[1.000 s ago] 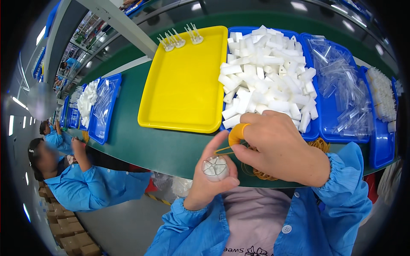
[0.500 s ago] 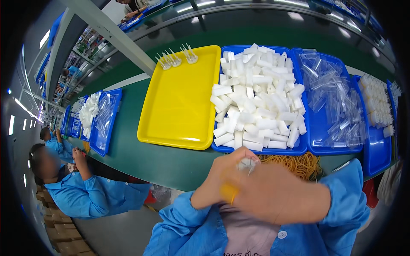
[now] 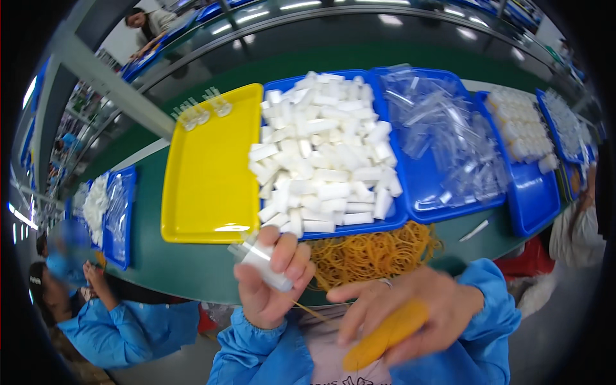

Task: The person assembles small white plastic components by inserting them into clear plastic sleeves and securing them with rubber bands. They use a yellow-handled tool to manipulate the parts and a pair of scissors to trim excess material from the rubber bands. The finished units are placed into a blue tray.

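My left hand is closed around a small bundle of clear plastic pieces with a white block, held upright-tilted just in front of the yellow tray. A thin rubber band stretches from this bundle toward my right hand, whose bent fingers seem to hold its other end. Motion blurs that hand. A long yellow-orange shape lies along its fingers; whether it is a finger cover or a held thing I cannot make out. Behind the hands lies a heap of yellow-brown rubber bands.
A yellow tray has several clear pronged pieces at its far end. Beside it are blue trays with white blocks, clear plastic sleeves and yellowish-white parts. A white pen-like tool lies on the green table. A co-worker sits at left.
My hands have moved apart from their overlapped position; the left shows the bundle raised, the right has dropped lower with the band stretched between. The view has shifted, so the trays appear further left.
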Demonstrator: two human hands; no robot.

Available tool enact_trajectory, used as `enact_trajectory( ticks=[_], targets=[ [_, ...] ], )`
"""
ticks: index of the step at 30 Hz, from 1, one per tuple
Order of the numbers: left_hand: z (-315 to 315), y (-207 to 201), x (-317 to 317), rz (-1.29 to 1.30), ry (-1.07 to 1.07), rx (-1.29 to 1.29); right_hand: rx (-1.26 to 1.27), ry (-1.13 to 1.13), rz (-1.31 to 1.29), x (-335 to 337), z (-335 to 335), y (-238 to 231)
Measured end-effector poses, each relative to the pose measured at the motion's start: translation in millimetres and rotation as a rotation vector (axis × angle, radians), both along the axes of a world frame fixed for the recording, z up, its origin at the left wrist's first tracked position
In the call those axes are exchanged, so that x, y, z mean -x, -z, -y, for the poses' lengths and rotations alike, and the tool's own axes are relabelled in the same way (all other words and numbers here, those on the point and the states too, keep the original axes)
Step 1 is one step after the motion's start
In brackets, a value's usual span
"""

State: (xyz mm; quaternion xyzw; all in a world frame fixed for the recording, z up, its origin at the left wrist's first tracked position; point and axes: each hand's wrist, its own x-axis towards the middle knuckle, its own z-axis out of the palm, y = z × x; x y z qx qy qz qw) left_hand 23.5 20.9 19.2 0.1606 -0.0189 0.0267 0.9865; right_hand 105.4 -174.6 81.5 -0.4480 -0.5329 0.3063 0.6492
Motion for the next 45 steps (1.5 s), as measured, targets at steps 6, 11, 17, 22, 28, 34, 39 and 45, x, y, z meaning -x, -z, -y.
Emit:
enact_trajectory(
  ticks=[6, 11, 17, 22, 28, 34, 39, 45],
  targets=[
    [20.7, -11.4, 3.5, 0.118, -0.573, -1.638, 0.259, 0.015, -0.837, -7.6, 4.8, 6.0],
    [36.6, -8.7, -1.3, -0.015, -0.549, -1.923, 0.24, 0.498, 0.312, 7.4, -8.6, 29.1],
    [37.6, -7.1, -4.1, 0.02, -0.214, -1.672, 0.434, 0.699, 0.714, 20.4, 9.4, 21.2],
    [24.9, -13.5, -5.8, 0.014, -0.147, -1.004, 0.507, 0.956, 0.621, -2.4, 86.6, 11.2],
    [22.8, -15.3, -9.1, -0.236, -0.038, -0.732, 1.077, 1.27, 0.871, 1.2, 177.0, 72.7],
    [22.6, -10.8, -6.0, -0.136, 0.119, -0.751, 1.096, 0.998, 0.688, 36.7, 186.2, 86.3],
    [29.9, -10.2, -9.5, -0.137, 0.27, -0.695, 0.683, 1.343, 1.0, 54.0, 193.7, 134.8],
    [38.9, -14.0, -2.4, -0.185, 0.416, -0.725, 0.152, 1.803, 0.137, 47.5, 164.2, 104.7]
  ],
)
